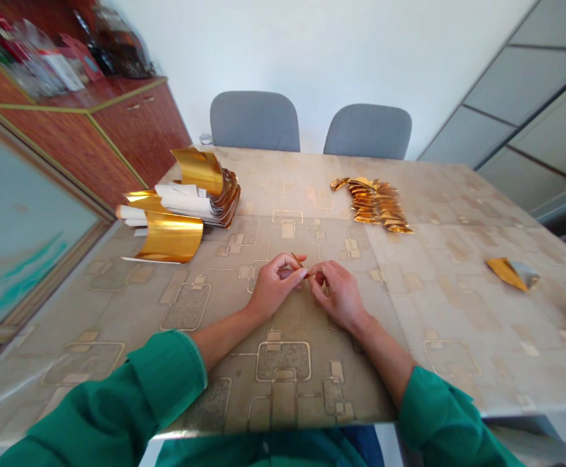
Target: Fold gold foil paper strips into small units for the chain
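Your left hand [277,283] and right hand [337,293] pinch one gold strip [297,261] between them, perhaps to steady its small folds.

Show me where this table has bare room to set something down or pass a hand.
Bare tablecloth lies between the gold-and-white sheets and the gold bundle, and between the right hand and the lone folded piece. It is crowded at those sheets and where both hands meet at a small gold piece.
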`<state>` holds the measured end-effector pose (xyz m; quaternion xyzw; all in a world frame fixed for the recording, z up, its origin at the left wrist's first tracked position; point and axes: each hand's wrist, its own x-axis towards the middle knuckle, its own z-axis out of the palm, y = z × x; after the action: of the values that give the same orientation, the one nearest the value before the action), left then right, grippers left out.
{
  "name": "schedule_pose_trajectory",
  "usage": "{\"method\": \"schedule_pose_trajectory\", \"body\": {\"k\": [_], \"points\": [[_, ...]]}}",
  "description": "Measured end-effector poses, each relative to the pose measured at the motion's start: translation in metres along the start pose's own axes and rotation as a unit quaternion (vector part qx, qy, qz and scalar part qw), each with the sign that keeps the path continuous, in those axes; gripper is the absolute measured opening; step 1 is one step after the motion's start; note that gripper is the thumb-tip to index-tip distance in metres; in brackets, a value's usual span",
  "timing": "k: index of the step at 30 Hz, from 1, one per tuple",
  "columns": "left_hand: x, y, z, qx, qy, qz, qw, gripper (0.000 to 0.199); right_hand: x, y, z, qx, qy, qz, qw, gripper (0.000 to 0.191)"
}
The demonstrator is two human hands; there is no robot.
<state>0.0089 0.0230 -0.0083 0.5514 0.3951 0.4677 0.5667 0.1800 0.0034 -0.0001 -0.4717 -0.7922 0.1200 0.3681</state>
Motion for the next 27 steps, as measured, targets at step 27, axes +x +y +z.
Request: {"method": "schedule_pose_trajectory", "body": {"k": [27], "points": [[-0.002,-0.0018,0.0048,0.059,0.0,0.038,0.998,0.036,-0.001,-0.008,0.0034,0.069,-0.032,0.157,0.985,0.021]]}}
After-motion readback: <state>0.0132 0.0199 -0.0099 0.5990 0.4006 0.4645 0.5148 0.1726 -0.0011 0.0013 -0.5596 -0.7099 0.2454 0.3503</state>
